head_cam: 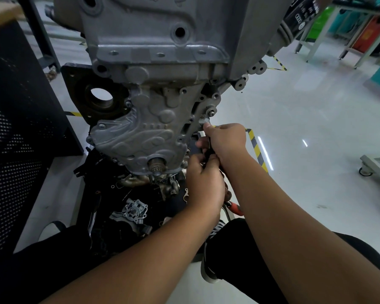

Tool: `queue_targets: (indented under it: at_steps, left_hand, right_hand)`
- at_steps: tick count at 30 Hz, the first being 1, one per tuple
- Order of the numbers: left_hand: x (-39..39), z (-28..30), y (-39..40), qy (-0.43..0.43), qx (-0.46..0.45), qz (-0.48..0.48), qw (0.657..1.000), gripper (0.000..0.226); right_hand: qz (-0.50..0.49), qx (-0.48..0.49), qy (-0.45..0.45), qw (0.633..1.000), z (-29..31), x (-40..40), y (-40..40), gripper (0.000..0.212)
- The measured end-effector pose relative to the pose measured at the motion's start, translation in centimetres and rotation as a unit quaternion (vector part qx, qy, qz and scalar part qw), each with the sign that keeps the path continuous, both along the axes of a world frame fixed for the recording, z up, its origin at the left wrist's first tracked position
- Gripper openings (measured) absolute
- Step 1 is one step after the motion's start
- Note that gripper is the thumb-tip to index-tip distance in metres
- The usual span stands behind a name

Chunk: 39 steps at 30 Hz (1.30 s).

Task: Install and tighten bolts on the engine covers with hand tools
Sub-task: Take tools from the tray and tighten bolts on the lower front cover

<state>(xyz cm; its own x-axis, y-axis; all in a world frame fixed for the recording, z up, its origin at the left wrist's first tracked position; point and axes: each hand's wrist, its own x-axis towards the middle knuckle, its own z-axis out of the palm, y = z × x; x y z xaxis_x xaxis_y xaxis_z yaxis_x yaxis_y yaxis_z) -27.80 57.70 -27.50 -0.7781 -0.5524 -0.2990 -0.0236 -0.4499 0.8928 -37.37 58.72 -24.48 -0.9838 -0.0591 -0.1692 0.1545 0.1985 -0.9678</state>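
A grey cast engine (154,40) hangs in front of me, its ribbed lower cover (140,137) facing the camera. A dark-handled ratchet wrench (207,128) sits with its silver head at the cover's right edge, just below a bolt (211,113) in the flange. My right hand (226,139) is closed around the wrench's upper handle. My left hand (204,181) grips the lower handle just beneath it. Most of the tool is hidden by both hands.
Loose engine parts, including a small pump housing (133,212), lie on a dark tray (119,194) under the engine. A black perforated panel (15,150) stands at left. The shiny floor with yellow-black tape (258,148) lies at right, a castor frame (375,165) farther right.
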Motion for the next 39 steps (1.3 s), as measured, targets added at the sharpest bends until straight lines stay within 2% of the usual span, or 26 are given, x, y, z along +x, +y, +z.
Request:
queue_targets:
  at_steps: [2, 6, 9, 12, 16, 22, 29, 32, 35, 39]
  left_hand:
    - [0.0, 0.2, 0.3, 0.000, -0.027, 0.011, 1.000, 0.008]
    - [-0.2, 0.6, 0.4, -0.032, -0.152, 0.046, 0.987, 0.006]
    - [-0.1, 1.2, -0.1, -0.070, -0.223, 0.041, 0.971, 0.007]
    - [0.0, 2.0, -0.6, -0.095, -0.261, 0.039, 0.960, 0.007]
    - [0.2, 2.3, -0.8, -0.101, -0.269, 0.049, 0.957, 0.014]
    - [0.5, 1.8, -0.8, -0.097, -0.223, 0.056, 0.968, 0.016]
    - [0.6, 1.5, -1.2, -0.095, -0.222, 0.065, 0.968, 0.012]
    - [0.7, 1.5, -1.2, -0.096, -0.224, 0.061, 0.968, 0.014]
    - [0.7, 1.4, -1.2, -0.099, -0.231, 0.059, 0.966, 0.017]
    - [0.7, 1.5, -1.3, -0.094, -0.229, 0.065, 0.967, 0.018]
  right_hand:
    - [0.013, 0.018, 0.015, 1.000, 0.0, -0.1, 0.2, 0.037]
    - [0.027, 0.019, 0.008, 0.999, 0.0, 0.0, 0.4, 0.035]
    - [0.020, -0.087, -0.059, 0.994, -0.1, 0.4, 0.6, 0.031]
    - [0.012, -0.185, -0.127, 0.974, -0.2, 0.9, 0.3, 0.029]
    - [0.004, -0.212, -0.142, 0.967, -0.3, 1.1, -0.2, 0.030]
    - [0.011, -0.212, -0.140, 0.967, -0.5, 1.4, -0.4, 0.027]
    - [-0.001, -0.285, -0.170, 0.943, -1.0, 1.5, -1.1, 0.029]
    - [-0.005, -0.321, -0.196, 0.927, -1.1, 1.3, -1.3, 0.036]
    - [0.023, -0.313, -0.211, 0.926, -1.0, 1.2, -1.2, 0.045]
    - [0.020, -0.310, -0.197, 0.930, -1.5, 1.1, -1.2, 0.039]
